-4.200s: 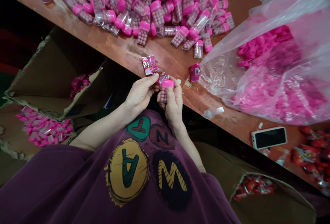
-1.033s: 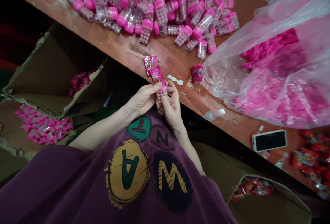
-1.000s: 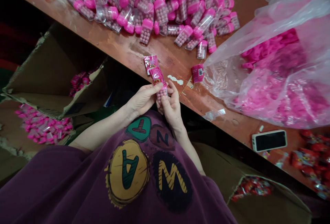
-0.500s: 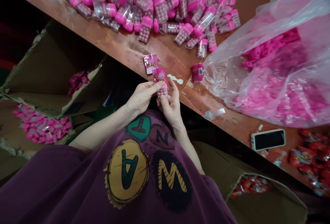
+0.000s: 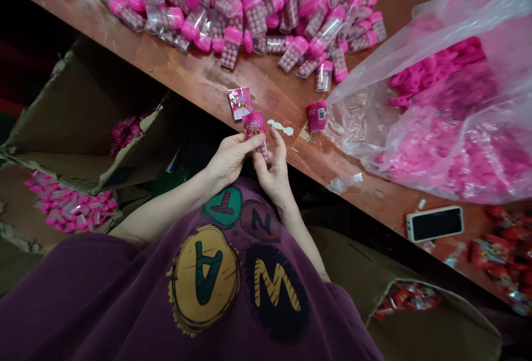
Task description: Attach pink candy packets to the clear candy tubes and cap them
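Observation:
Between my two hands is a small clear container of pink candy balls [image 5: 262,151], with a pink printed label sleeve [image 5: 253,123] around its upper part. My left hand [image 5: 231,157] pinches it from the left, thumb lying across the front. From below and to the right, my right hand [image 5: 274,175] holds its lower end near the thumb, with the index finger raised along the side. Whatever the left fingers do behind the container is hidden. Just beyond it, a flat pink printed sleeve [image 5: 240,102] lies at the table edge.
Several pink-capped candy containers [image 5: 254,13] are heaped at the back of the brown table [image 5: 174,81]. Another pink sleeve [image 5: 317,116], a clear bag of pink pieces [image 5: 453,128] and a phone [image 5: 434,224] lie rightward. Cardboard boxes [image 5: 50,111] with pink packs stand left; red packs [image 5: 494,250] lie right.
Less of the candy balls shows below the sleeve now, as my left thumb lies further across. My right thumb has shifted slightly down and left. The view has moved a little.

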Available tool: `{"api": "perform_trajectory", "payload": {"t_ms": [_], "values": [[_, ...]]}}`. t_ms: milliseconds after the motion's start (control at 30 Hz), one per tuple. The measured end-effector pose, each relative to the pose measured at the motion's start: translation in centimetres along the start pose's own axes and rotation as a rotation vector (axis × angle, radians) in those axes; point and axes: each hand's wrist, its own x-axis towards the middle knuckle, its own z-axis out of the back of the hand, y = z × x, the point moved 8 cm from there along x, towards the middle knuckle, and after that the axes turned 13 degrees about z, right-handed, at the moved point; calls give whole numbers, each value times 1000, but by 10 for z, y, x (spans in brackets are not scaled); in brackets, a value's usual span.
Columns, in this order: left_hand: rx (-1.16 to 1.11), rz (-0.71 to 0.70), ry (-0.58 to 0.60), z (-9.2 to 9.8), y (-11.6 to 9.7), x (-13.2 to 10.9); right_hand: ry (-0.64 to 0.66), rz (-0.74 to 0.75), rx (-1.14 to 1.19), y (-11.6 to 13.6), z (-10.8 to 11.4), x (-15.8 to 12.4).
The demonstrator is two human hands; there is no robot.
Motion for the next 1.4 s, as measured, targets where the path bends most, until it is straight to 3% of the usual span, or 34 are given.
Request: {"api": "perform_trajectory", "payload": {"t_ms": [233,533,767,967,1133,1233,1300,1400], "values": [[21,91,191,-1,10,4,-17,-36,133,2,-1,1],[178,97,37,0,6,3,56,-102,213,-4,-4,1],[135,-47,18,-6,-5,0,35,-114,250,0,-1,0],[167,57,-2,-3,9,2,6,-86,175,-3,-2,-2],[161,124,71,-5,21,7,-8,-87,120,-4,3,2],[172,140,127,-13,27,8,-19,-106,58,0,22,7],[226,123,137,-15,24,8,-72,-105,-52,6,47,12],[358,48,48,-5,5,6,-230,-53,-453,28,96,23]]}}
